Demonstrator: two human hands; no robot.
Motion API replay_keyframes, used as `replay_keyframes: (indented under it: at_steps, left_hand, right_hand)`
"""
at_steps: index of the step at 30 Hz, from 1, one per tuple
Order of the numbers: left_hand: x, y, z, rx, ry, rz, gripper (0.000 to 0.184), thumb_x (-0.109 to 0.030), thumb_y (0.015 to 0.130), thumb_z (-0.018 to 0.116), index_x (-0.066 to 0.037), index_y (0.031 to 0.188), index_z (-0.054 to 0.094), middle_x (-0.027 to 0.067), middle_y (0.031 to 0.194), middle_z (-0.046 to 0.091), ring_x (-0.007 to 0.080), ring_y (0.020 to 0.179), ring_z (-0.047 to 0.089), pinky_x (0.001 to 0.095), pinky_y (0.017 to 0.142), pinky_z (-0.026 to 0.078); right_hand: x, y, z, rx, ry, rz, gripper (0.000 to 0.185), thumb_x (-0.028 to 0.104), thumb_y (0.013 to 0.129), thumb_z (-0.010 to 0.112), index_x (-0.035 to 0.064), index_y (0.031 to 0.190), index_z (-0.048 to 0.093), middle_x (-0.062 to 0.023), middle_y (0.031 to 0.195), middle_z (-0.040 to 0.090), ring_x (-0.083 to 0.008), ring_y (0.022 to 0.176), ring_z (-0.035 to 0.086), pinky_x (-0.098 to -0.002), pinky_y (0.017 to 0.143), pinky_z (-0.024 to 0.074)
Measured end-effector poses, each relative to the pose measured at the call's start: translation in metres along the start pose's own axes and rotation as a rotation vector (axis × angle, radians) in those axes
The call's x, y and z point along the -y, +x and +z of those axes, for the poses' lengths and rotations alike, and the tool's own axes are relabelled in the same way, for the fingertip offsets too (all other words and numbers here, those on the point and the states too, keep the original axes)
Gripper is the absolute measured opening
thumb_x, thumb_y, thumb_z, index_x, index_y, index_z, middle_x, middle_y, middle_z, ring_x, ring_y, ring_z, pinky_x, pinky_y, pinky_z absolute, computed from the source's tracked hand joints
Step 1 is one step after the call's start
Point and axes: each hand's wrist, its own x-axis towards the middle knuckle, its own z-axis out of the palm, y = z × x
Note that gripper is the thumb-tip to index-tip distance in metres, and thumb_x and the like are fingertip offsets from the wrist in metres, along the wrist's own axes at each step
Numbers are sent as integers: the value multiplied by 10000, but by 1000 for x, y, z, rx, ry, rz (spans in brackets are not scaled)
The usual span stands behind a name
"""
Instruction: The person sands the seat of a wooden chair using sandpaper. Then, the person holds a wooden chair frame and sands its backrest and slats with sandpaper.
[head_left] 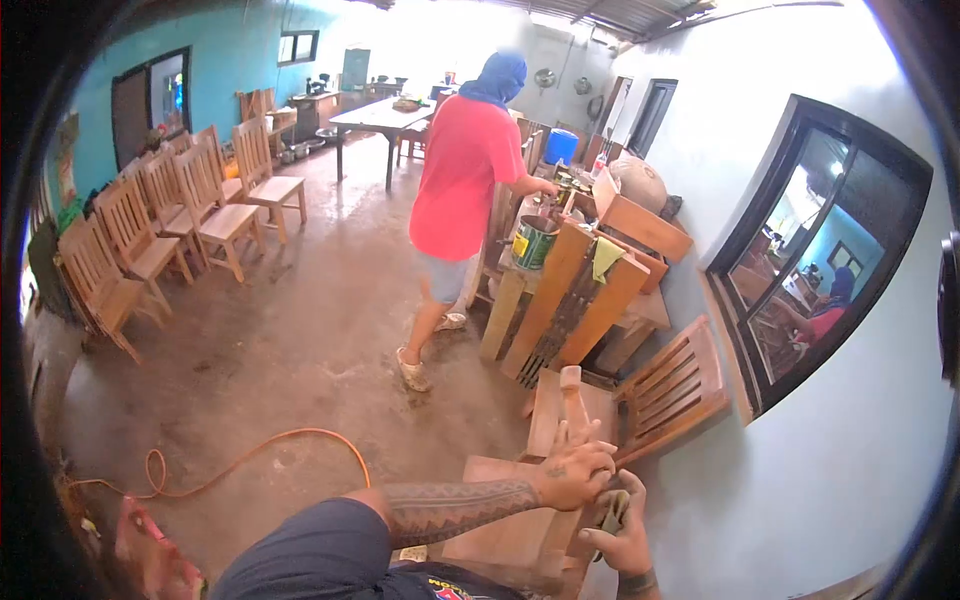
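My left hand reaches in from the left, its fingers curled over the edge of a wooden chair close in front of me. Just beside it, my right hand is closed around a small folded greyish-green piece that resembles sandpaper or cloth. This piece lies against the chair's wooden part, partly hidden by the fingers. Beyond my hands stands another wooden chair with a slatted back, near the wall.
A co-worker in a red shirt stands at a cluttered workbench with a green can and wooden boards. Several wooden chairs line the left side. An orange hose curves across the floor. A dark-framed window is at right.
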Motion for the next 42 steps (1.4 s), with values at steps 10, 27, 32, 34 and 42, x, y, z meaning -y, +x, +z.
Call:
replay_keyframes:
  at_steps: [10,27,32,34,42]
  left_hand:
    - [-6,36,15,-32,95,181,237,-373,1062,645,-169,1079,764,60,1611,590,440,1666,253,855,1210,173]
    - [282,-276,18,1100,374,-699,438,-407,1014,693,-110,1327,764,183,1271,769,377,1215,724,514,1055,572]
    - [282,-310,-18,1065,402,-736,423,-416,1059,628,-110,1310,777,184,1192,790,397,1138,746,528,1026,579]
    - [286,-307,-30,1031,430,-646,423,-419,1077,602,-109,1302,782,185,1160,798,405,1107,755,533,1014,582]
    - [359,-309,-57,646,378,-749,358,-320,1085,584,-183,1370,753,115,1300,754,324,1292,689,478,1139,527]
  right_hand:
    - [-46,-10,-9,-404,-292,17,465,103,1113,554,5,1563,490,-154,1474,588,-286,1390,569,-416,1182,464]
    - [-56,33,-114,-237,440,323,990,252,795,817,29,1663,398,-179,1562,538,-320,1370,591,-431,1141,507]
    - [-69,31,-143,-244,327,387,629,335,1018,743,185,1600,559,-239,1534,601,-414,1348,606,-431,1192,439]
    - [-50,34,-139,-250,255,373,651,320,1013,726,66,1584,545,-165,1493,625,-339,1327,612,-415,1155,466]
    - [-22,54,-142,-170,-27,456,563,320,1008,759,5,1449,601,-124,1260,684,-250,1110,671,-401,915,570]
